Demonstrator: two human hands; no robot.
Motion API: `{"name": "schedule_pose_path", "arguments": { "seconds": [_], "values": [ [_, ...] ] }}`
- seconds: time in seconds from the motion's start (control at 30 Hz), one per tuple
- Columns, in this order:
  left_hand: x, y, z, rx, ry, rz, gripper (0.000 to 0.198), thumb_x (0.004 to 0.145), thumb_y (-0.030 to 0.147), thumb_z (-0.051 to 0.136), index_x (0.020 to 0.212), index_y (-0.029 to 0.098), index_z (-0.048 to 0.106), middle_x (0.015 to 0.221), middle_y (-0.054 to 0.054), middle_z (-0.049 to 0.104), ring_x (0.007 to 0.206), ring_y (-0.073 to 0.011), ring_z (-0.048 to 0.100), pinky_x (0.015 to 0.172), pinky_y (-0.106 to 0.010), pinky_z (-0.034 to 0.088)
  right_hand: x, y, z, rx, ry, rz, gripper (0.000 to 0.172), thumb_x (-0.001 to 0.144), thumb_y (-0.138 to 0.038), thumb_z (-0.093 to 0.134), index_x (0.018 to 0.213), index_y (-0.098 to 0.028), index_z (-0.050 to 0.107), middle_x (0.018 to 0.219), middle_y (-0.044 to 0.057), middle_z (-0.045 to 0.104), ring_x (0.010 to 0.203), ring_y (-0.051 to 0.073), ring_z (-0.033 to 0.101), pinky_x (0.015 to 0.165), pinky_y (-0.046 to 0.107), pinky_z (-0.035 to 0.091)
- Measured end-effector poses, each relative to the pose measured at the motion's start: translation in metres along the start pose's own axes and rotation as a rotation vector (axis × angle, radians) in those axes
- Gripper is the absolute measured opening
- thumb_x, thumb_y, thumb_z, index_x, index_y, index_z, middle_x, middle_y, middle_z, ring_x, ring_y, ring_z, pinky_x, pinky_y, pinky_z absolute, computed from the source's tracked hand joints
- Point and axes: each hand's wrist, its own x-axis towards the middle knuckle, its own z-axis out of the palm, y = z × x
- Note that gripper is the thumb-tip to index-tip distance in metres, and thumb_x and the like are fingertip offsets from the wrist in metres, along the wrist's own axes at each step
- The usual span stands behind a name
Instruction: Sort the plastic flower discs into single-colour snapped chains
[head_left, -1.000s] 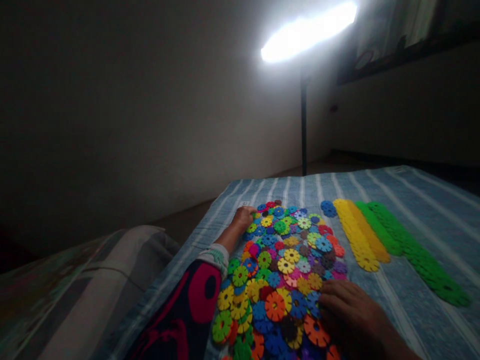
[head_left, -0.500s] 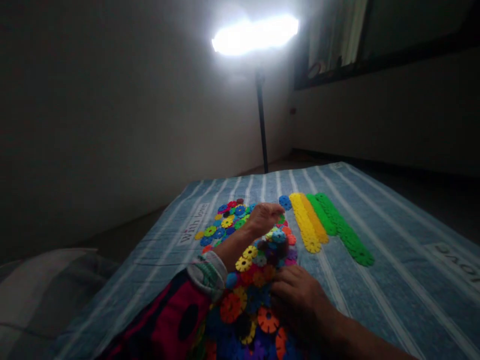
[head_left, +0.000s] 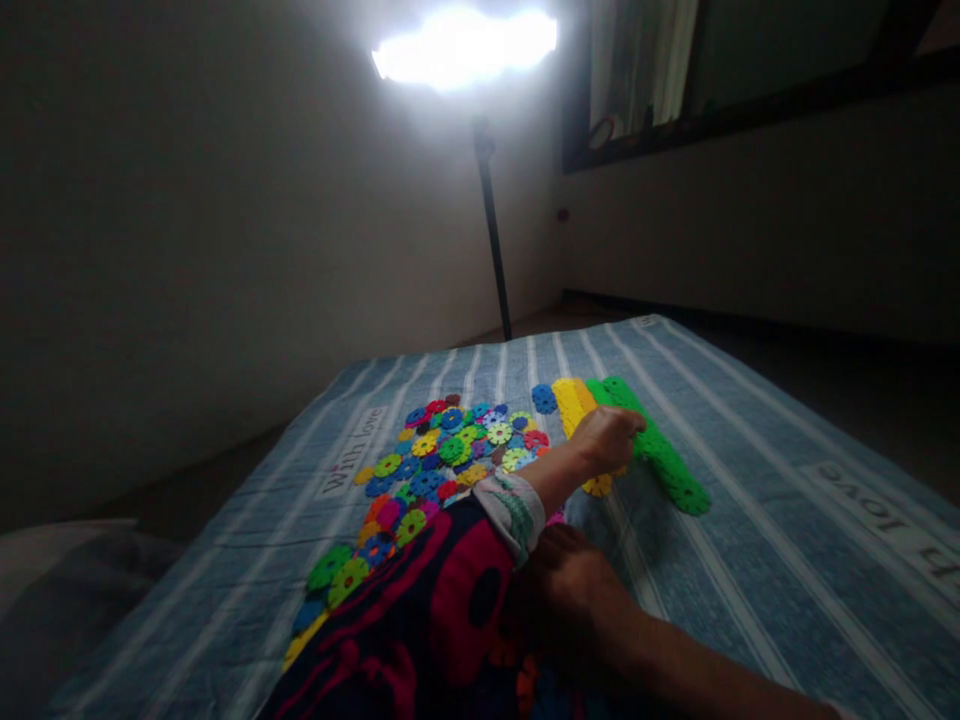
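My left hand (head_left: 609, 438) reaches across to the right, over the yellow rows (head_left: 573, 400) and beside the long green row (head_left: 675, 470). Its fingers are curled together; anything between them is too small to make out. Near the front, my right hand (head_left: 574, 580) rests low by the pile of colourful notched discs (head_left: 451, 450), partly under my left forearm, its fingers hidden. Short blue row (head_left: 544, 399) lies left of the yellow ones.
A striped blue cloth (head_left: 720, 590) covers the surface. Behind it a bright lamp (head_left: 465, 48) stands on a dark pole (head_left: 491, 230). Grey fabric (head_left: 82, 590) lies at the lower left, and a window is at the upper right.
My left hand has moved right, from above the disc pile to the yellow and green rows. The view has shifted slightly, and my left sleeve now covers more of the near discs.
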Motion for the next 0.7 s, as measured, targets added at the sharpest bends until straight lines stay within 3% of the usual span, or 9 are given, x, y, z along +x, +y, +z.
{"name": "schedule_pose_path", "arguments": {
  "seconds": [0.23, 0.4, 0.57, 0.7],
  "values": [
    [0.002, -0.004, 0.005, -0.044, 0.036, 0.032, 0.037, 0.075, 0.005, 0.044, 0.103, 0.018, 0.066, 0.089, -0.006, 0.071, 0.083, -0.0175, 0.065, 0.072, -0.024, 0.049, 0.0, -0.001, -0.002, 0.023, 0.011, 0.005, 0.01, 0.088, -0.028, 0.055, 0.094, -0.025, 0.063, 0.096, 0.002, 0.067, 0.086, 0.018, 0.058, 0.076, 0.031, 0.044],
    [-0.014, -0.027, -0.018, -0.032, 0.172, -0.057, 0.036, 0.077, 0.006, 0.043, 0.102, 0.018, 0.066, 0.095, -0.007, 0.071, 0.087, -0.0171, 0.064, 0.078, -0.026, 0.049, -0.006, -0.001, 0.0, 0.029, -0.006, 0.025, 0.005, 0.086, -0.023, 0.058, 0.083, -0.022, 0.061, 0.082, 0.002, 0.064, 0.079, 0.016, 0.057, 0.073, 0.029, 0.045],
    [-0.07, -0.08, -0.071, 0.204, 0.116, -0.31, 0.031, 0.08, 0.009, 0.042, 0.093, 0.014, 0.07, 0.087, -0.007, 0.071, 0.08, -0.0167, 0.062, 0.077, -0.026, 0.047, -0.01, -0.003, -0.004, 0.127, 0.093, -0.006, 0.014, 0.089, -0.018, 0.049, 0.081, -0.021, 0.061, 0.075, 0.003, 0.062, 0.073, 0.015, 0.055, 0.068, 0.028, 0.043],
    [-0.13, -0.136, -0.105, 0.252, 0.023, -0.474, 0.024, 0.067, 0.005, 0.05, 0.072, 0.014, 0.072, 0.075, -0.004, 0.07, 0.075, -0.0168, 0.061, 0.073, -0.024, 0.046, -0.009, -0.004, -0.006, 0.151, 0.111, -0.034, 0.016, 0.09, -0.017, 0.046, 0.085, -0.021, 0.061, 0.078, 0.004, 0.063, 0.075, 0.016, 0.057, 0.071, 0.028, 0.044]
  ]
}}
